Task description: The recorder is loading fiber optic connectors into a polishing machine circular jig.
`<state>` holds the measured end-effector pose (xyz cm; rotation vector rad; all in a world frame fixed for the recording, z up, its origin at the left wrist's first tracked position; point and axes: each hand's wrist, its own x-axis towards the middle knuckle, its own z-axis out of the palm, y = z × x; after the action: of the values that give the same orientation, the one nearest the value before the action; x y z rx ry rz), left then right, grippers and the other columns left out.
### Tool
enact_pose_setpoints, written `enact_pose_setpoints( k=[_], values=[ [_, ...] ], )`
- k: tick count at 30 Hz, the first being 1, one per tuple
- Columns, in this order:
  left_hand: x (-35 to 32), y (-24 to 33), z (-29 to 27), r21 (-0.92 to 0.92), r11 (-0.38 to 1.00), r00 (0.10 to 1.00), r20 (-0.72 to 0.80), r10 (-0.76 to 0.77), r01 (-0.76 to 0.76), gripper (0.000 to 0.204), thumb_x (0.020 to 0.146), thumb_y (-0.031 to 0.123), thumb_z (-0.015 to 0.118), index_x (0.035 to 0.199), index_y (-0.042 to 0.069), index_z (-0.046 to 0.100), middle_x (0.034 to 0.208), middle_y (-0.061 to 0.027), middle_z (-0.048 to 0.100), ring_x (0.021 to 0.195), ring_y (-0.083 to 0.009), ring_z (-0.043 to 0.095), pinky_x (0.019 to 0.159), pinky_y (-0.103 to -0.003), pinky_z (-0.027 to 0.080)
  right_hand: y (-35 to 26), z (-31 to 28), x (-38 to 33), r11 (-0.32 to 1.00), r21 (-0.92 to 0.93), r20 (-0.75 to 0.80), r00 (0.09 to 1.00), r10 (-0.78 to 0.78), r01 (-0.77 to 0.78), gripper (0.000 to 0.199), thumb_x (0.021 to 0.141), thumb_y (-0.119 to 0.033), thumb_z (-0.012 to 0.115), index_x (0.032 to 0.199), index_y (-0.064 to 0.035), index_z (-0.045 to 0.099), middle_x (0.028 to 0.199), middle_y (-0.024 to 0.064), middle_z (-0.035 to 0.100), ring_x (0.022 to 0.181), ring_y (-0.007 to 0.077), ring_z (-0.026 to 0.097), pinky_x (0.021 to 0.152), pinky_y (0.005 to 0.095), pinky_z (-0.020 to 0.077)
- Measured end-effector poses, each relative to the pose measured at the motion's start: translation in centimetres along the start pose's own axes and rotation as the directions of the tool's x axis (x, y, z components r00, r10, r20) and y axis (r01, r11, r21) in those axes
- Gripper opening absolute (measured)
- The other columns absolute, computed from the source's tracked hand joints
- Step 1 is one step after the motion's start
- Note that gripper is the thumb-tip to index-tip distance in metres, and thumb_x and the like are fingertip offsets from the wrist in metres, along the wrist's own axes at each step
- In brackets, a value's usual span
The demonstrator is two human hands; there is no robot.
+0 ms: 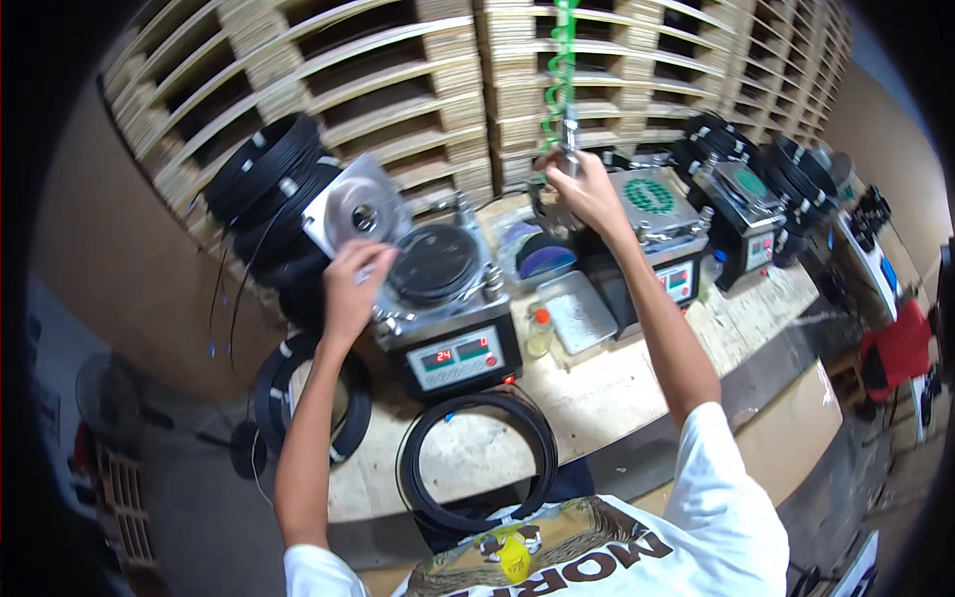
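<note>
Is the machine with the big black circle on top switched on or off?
On: the machine has red numbers glowing on its display, and a small red light shines beside it.

1. Definitely a workshop, and more of a small production line than somebody's garage.
2. Three boxy machines (458,343) sit in a row along a plain wooden surface (587,403), with lit digital readouts (476,348) on the nearer ones.
3. Loads of coiled black cable (261,164): piled up back left, more at back right, plus a loop at the near edge.
4. A springy green hose (563,65) comes down from above with a metal end on it, very shop-floor.
5. Backdrop is basically a wall of stacked wooden pallets (453,85).
6. Metal tray (579,320) and a red-capped bottle (539,340) between machines, too.
</note>
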<state>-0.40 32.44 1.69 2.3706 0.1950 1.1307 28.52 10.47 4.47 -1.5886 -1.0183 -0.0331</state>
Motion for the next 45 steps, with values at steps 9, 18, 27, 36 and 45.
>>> enact_pose_setpoints(
  k=[9, 18, 27, 36, 45],
  values=[
    [-2.8, -9.4, -0.9, -0.385, 0.855, 0.844, -0.27, -0.464, 0.347, 0.034, 0.098, 0.019, 0.064, 0.124, 0.002, 0.049, 0.104, -0.0032, 0.055, 0.086, -0.0106, 0.051, 0.077, -0.025, 0.044, 9.7, -10.7, 18.6, 0.869, -0.465, -0.147, 0.982, 0.116, -0.172, 0.038, 0.077, -0.034, 0.083, 0.08, -0.0002, 0.066, 0.066, 0.0068, 0.065, 0.058, 0.0148, 0.061, 0.056, 0.0345, 0.0505],
    [-3.2, -10.2, 2.3, -0.155, 0.815, 0.823, -0.021, -0.567, 0.558, 0.037, 0.097, 0.027, 0.066, 0.081, -0.006, 0.064, 0.075, 0.0002, 0.061, 0.071, -0.0069, 0.047, 0.066, -0.027, 0.042, 23.0, -12.1, 21.8, 0.802, -0.372, -0.451, 0.846, 0.284, -0.467, 0.039, 0.07, -0.016, 0.086, 0.101, 0.0008, 0.07, 0.109, 0.0268, 0.068, 0.105, 0.0393, 0.066, 0.088, 0.0452, 0.0543],
    [-3.3, -9.6, 2.3, -0.023, 0.835, 0.832, -0.064, -0.55, 0.55, 0.042, 0.096, 0.032, 0.067, 0.095, -0.01, 0.066, 0.081, -0.0038, 0.065, 0.076, -0.0095, 0.051, 0.071, -0.03, 0.045, 26.5, -11.3, 21.4, 0.789, -0.372, -0.521, 0.814, 0.258, -0.488, 0.026, 0.073, -0.017, 0.08, 0.094, -0.0025, 0.074, 0.096, 0.0221, 0.071, 0.095, 0.0356, 0.069, 0.084, 0.0432, 0.0542],
    [-4.9, -11.6, 1.8, -0.019, 0.889, 0.885, -0.087, -0.458, 0.458, 0.04, 0.097, 0.028, 0.066, 0.093, -0.011, 0.065, 0.078, -0.0062, 0.067, 0.076, -0.0087, 0.05, 0.07, -0.031, 0.046, 15.2, -7.7, 12.3, 0.835, -0.55, -0.019, 1.0, 0.008, -0.017, 0.034, 0.085, -0.019, 0.068, 0.115, -0.0024, 0.07, 0.098, 0.0222, 0.072, 0.091, 0.0294, 0.073, 0.08, 0.039, 0.0561],
    [-3.4, -10.6, 3.1, -0.142, 0.858, 0.858, -0.081, -0.507, 0.493, 0.039, 0.096, 0.029, 0.067, 0.088, -0.009, 0.066, 0.076, 0.0001, 0.062, 0.072, -0.008, 0.048, 0.064, -0.029, 0.042, 7.6, -1.7, -10.0, 0.938, -0.345, 0.595, 0.78, 0.195, 0.029, 0.052, 0.084, -0.029, 0.078, 0.128, -0.0071, 0.062, 0.085, 0.0101, 0.06, 0.078, 0.0184, 0.056, 0.071, 0.0326, 0.0471]
  ],
)
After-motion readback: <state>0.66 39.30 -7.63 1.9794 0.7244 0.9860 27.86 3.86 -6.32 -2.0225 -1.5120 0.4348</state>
